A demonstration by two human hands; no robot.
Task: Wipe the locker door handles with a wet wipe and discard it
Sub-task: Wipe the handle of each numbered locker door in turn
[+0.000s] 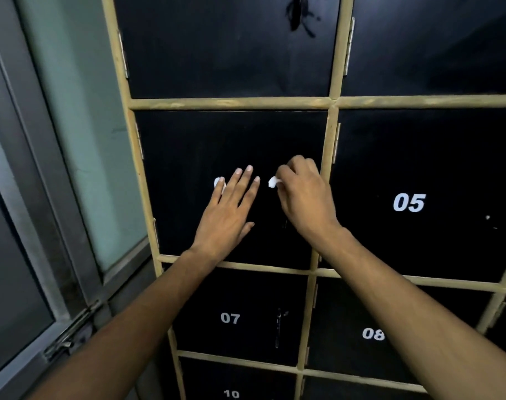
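The right hand pinches a small white wet wipe at its ten o'clock, maybe on the door's hidden handle. The wipe looks soft, light and squishy. The left hand lies flat and open on the locker door.

Dim indoor light, soft blur, wide-angle bend at edges, no glare

Black locker doors are marked with white numbers, framed in tan; the wet wipe is white.
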